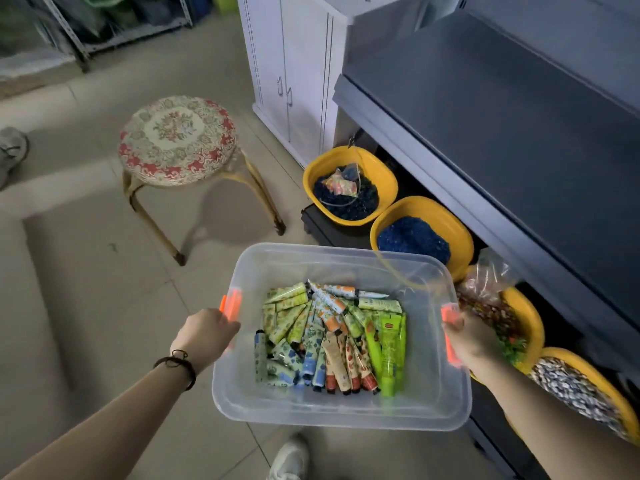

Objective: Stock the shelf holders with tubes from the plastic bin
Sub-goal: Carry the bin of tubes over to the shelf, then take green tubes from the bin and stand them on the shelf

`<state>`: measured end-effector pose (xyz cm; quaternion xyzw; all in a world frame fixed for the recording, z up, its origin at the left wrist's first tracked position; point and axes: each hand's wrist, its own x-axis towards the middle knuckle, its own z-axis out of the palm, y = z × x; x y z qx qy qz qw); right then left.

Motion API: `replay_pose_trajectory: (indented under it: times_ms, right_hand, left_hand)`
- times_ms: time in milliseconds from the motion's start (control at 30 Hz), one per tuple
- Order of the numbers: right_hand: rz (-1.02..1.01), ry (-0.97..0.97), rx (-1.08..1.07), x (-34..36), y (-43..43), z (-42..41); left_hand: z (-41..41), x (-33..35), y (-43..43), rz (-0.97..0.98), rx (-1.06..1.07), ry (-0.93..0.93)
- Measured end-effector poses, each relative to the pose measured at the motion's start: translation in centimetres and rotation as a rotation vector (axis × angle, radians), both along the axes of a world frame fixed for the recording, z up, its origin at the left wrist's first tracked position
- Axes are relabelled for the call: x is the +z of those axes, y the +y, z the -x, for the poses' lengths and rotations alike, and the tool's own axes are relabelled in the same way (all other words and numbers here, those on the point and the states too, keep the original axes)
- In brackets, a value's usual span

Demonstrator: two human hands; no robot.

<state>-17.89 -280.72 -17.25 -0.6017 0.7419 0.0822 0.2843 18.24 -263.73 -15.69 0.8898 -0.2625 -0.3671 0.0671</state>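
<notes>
A clear plastic bin (346,415) with orange side latches hangs above the tiled floor, carried between both hands. My left hand (206,332) grips its left edge at the orange latch. My right hand (469,337) grips the right edge at the other latch. Inside lies a heap of several colourful tubes (332,341), green, blue, orange and bright lime. The dark grey shelf (502,116) stands to the right; no holders show on it.
A round stool (178,140) with a floral cushion stands on the floor ahead left. Yellow bowls (349,185) of blue and mixed pieces line the bottom of the shelf. A white cabinet (294,71) stands behind. My shoe (289,459) is below the bin.
</notes>
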Motion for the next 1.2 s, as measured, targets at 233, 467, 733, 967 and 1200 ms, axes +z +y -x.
replay_pose_trajectory:
  times_ms: [233, 467, 733, 967, 1200]
  right_hand:
    - [0.051, -0.013, 0.055, -0.3, -0.6, -1.6]
    - [0.007, -0.088, 0.034, -0.6, -0.8, -1.2]
    - [0.590, 0.083, 0.374, 1.2, 1.4, -3.0]
    - [-0.028, -0.240, 0.341, -4.6, 2.2, -7.0]
    - [-0.118, -0.109, 0.031, -11.8, 1.4, -6.3]
  left_hand:
    - [-1.0, -1.1, 0.1, 0.034, 0.094, 0.031]
    - [-0.4, -2.2, 0.5, 0.088, 0.084, -0.017]
    - [3.5, -1.3, 0.2, 0.482, -0.129, -0.559]
    - [12.7, -6.0, -7.3, 0.245, -0.337, 0.285]
    - [17.3, -12.3, -11.9, 0.063, -0.232, 0.270]
